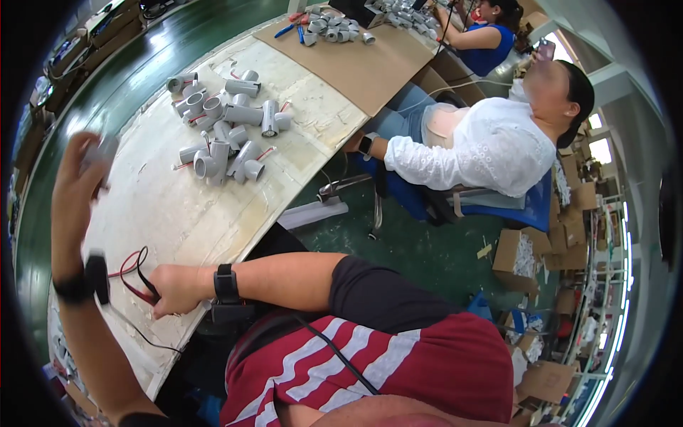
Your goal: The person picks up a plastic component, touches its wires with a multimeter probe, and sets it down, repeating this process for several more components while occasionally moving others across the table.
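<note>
Raised over the far left side of the table, my left hand is closed around a grey plastic fitting, partly hidden by the fingers and blurred. My right hand rests low over the near table edge, its fingers closed on a pair of red and black wires that loop up beside it. A thin black cable trails over the tabletop below that hand. Beyond both hands lies a pile of grey tubular fittings, several with short red wires sticking out.
The pale worn table carries a brown cardboard sheet with more grey fittings and blue-handled pliers. A person in white sits on a blue chair at the right edge; another in blue works farther back. Boxes stand on the floor.
</note>
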Action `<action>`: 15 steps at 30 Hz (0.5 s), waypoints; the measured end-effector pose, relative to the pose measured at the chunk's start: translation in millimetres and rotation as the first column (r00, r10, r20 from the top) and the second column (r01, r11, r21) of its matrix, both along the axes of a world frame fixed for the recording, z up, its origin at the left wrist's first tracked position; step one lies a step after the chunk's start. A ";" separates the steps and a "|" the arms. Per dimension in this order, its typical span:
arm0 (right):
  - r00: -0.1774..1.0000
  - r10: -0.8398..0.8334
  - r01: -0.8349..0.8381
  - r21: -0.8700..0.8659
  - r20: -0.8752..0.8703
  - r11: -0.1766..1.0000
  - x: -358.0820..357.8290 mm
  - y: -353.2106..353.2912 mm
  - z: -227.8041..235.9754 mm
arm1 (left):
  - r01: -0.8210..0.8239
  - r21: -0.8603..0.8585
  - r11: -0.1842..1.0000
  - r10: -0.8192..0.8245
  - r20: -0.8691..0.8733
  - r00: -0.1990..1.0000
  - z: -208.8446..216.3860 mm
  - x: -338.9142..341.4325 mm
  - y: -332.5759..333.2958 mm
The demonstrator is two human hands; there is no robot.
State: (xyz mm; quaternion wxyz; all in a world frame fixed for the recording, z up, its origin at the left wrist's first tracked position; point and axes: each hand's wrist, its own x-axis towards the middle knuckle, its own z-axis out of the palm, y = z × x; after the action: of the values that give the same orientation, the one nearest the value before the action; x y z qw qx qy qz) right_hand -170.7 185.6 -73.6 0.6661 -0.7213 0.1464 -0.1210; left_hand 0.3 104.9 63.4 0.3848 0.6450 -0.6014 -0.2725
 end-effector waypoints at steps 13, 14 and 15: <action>0.992 -0.115 0.127 -0.265 0.059 0.956 -11.2 -15.8 -21.0 | -0.398 0.185 0.899 0.438 -0.418 0.796 -117.2 -74.7 273.6; 0.978 -0.042 0.182 -0.729 0.206 0.660 -15.0 -25.2 -36.2 | -0.376 0.141 0.916 0.400 -0.393 0.828 -121.3 -72.6 272.9; 0.983 -0.143 0.174 -0.333 0.116 0.927 -14.6 -15.7 -16.4 | -0.373 0.133 0.918 0.393 -0.412 0.822 -118.2 -70.6 279.3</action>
State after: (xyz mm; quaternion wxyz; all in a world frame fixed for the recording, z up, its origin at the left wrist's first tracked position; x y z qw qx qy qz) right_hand -185.3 169.9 -90.1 0.5250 -0.8054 0.1509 -0.2302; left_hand -70.4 384.2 -54.8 0.5398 0.6848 -0.3529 -0.3392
